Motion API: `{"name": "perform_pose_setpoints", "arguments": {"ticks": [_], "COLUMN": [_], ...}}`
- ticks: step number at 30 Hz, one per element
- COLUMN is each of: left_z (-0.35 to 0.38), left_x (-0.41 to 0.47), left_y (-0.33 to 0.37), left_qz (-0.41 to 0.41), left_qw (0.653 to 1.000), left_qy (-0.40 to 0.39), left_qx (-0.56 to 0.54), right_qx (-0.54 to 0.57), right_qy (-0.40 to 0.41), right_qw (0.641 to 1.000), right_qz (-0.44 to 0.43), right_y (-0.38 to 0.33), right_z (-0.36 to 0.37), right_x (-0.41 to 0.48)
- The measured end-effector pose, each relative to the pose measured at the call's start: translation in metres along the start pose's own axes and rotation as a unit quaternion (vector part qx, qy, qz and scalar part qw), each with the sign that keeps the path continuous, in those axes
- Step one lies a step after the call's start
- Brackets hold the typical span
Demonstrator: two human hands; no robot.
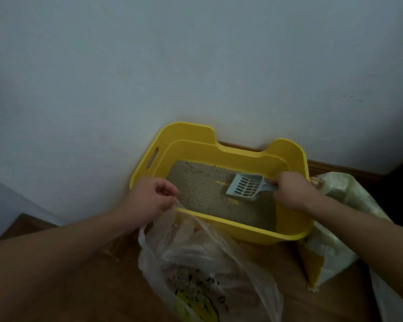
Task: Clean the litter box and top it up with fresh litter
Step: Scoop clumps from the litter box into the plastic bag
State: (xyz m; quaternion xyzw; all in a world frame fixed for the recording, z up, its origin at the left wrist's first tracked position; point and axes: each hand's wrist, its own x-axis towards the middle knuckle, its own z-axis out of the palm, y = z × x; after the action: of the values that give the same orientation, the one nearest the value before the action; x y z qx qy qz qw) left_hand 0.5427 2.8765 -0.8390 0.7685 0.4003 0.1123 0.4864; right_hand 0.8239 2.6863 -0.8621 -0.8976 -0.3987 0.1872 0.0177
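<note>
A yellow plastic litter box (219,149) sits on a wooden floor (98,287), pushed against the foot of a pale wall (196,54), its back rim raised at both corners with a dip between them and a slot handle cut into its left side. Inside, a shallow bed of grey-tan litter (203,187) covers the base, thin enough that small patches of yellow show through near the middle. A pale blue slotted scoop (244,188) rests tilted on the litter toward the right side of the box, its blade pointing left and apparently empty, though the dim light makes that hard to confirm. The person's right hand (291,191) is closed around the scoop's handle at the box's right wall. The left hand (149,201), at the box's front-left corner, has its fingers curled shut, pinching the upper edge of a thin clear plastic bag (196,252) that stands open on the floor just in front of the box; clumped waste and something yellow lie in its bottom. To the right of the box, touching its corner, slumps a translucent sack of litter (335,240) with a yellow panel on its lower part.
</note>
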Motion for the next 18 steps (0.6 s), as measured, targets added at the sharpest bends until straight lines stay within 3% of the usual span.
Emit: {"name": "perform_pose_setpoints", "arguments": {"ticks": [8,18], "left_z": [0.006,0.006], "left_x": [0.015,0.027], "left_y": [0.000,-0.010], "left_qz": [-0.008,-0.017], "left_qw": [0.998,0.996], "left_qy": [-0.015,-0.029], "left_qx": [-0.064,-0.087], "right_qx": [-0.042,0.012], "right_qy": [0.005,-0.011], "right_qw": [0.999,1.000], "right_qz": [0.025,-0.009], "right_y": [-0.011,-0.058], "right_z": [0.016,0.041], "right_x": [0.051,0.095]}}
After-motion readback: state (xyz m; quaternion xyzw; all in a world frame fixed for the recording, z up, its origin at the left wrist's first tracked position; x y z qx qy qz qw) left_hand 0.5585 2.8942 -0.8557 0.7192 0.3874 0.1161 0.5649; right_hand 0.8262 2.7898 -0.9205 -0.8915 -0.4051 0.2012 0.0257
